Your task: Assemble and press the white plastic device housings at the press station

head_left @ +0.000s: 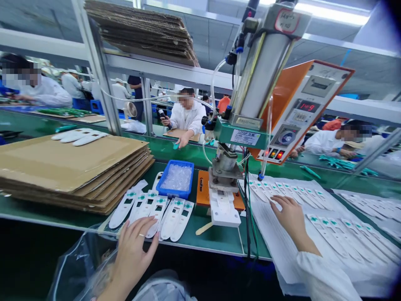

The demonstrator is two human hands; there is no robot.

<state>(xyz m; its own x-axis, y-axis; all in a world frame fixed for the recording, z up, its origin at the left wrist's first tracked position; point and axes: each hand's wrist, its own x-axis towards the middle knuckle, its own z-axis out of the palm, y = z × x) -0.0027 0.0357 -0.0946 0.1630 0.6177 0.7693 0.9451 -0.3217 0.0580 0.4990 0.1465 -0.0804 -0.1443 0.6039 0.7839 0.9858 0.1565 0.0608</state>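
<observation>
My left hand (134, 246) rests over the near ends of several white plastic covers (177, 219) with green marks and square openings, left of the press. Its fingers are spread, with the thumb and fingertips at one cover. Over on the right, my right hand (290, 217) reaches above the white sheet (266, 225), fingers apart and fingertips near a row of similar covers (294, 193). More covers (351, 238) lie in a second row beside my right wrist. Between my hands stands the press (225, 167), with a white fixture (224, 211) under its head.
A blue tray (175, 179) of small clear pieces sits behind the left covers. Stacked cardboard (72, 163) fills the left, with several covers on top. A wooden stick (204, 228) lies before the press. Cables hang right of it. A person (188, 115) sits across the line.
</observation>
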